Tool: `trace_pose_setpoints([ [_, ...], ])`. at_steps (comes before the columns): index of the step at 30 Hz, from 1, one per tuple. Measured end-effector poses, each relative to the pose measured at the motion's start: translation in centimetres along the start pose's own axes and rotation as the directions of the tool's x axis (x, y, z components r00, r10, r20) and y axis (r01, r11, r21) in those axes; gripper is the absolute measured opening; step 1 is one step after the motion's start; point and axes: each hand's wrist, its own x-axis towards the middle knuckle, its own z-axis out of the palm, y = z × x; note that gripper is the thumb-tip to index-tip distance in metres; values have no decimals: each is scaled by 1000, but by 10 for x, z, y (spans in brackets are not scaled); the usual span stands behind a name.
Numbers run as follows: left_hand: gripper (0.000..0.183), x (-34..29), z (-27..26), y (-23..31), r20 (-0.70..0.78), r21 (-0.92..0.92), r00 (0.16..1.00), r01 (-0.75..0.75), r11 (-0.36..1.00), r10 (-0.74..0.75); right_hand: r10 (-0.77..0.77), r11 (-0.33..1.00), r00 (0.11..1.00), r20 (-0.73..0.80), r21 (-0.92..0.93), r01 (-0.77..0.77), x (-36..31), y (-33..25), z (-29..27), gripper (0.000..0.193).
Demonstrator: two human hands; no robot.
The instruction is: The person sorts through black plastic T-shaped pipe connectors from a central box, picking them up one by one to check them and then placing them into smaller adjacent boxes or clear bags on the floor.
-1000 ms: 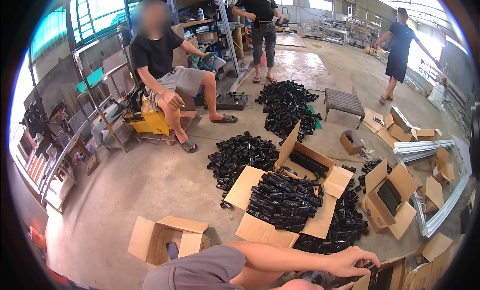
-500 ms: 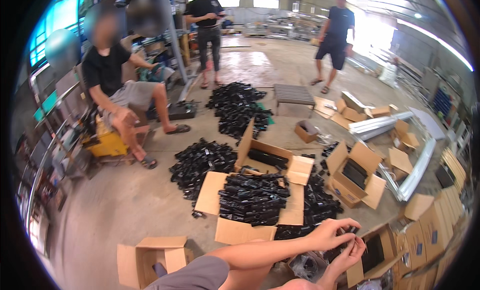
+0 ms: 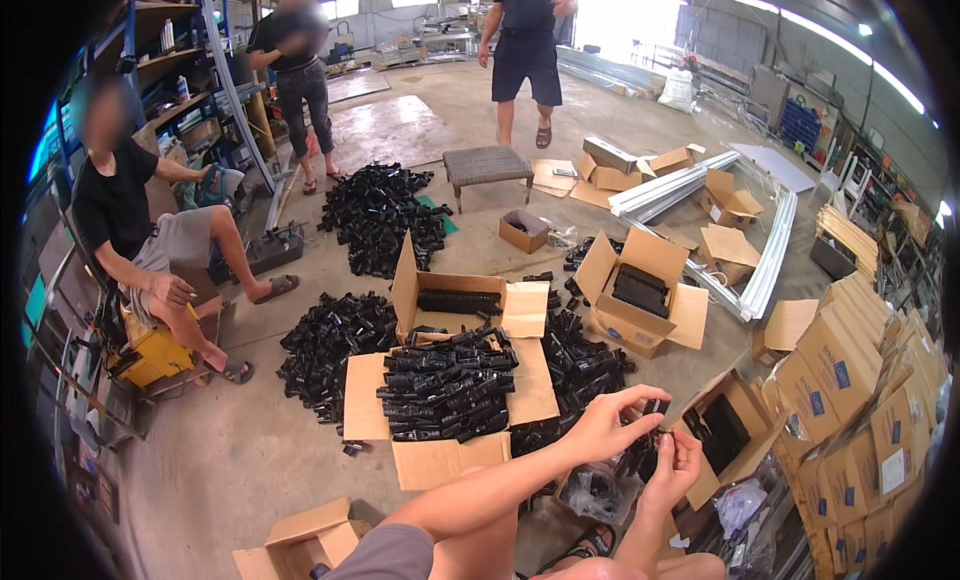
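Observation:
My left hand (image 3: 622, 420) and my right hand (image 3: 672, 468) meet at the lower right, fingers closed. Between the fingertips is a small black plastic part (image 3: 657, 407), gripped by the left hand; the right fingertips pinch at its lower end. Its exact kind is too small to make out. Just beneath my hands is a clear plastic bag (image 3: 598, 492) with small pieces inside. Beside the right hand stands an open carton (image 3: 762, 442) with black parts in it. Left of my hands, an open carton (image 3: 450, 462) is heaped with similar black parts (image 3: 450, 385).
Piles of black parts (image 3: 380, 220) lie on the floor. Another open carton (image 3: 640, 330) holds neat rows. Stacked cartons (image 3: 850, 380) stand at right, near white metal profiles (image 3: 770, 240). A seated person (image 3: 130, 200) is at left; two people stand beyond a low woven stool (image 3: 488, 166).
The view has swung right, so the scene sits further left. My hands still hold the black part. The standing person in shorts has walked nearer.

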Motion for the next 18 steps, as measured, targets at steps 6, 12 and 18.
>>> trace_pose_setpoints([
  [6, 30, 2, -2, -4, 53, -67, 998, 27, 997, -24, 11, 1000, 1000, -4, 6, -11, 3, -3, 4, 12],
  [12, 30, 3, 0, -14, 61, -108, 998, 35, 994, -29, -15, 999, 1000, -10, 30, 15, 1, -3, 2, 11],
  [18, 30, 4, -7, -18, 89, -184, 995, 61, 981, -45, 8, 1000, 999, 31, 21, -9, 0, -2, 1, 13],
])
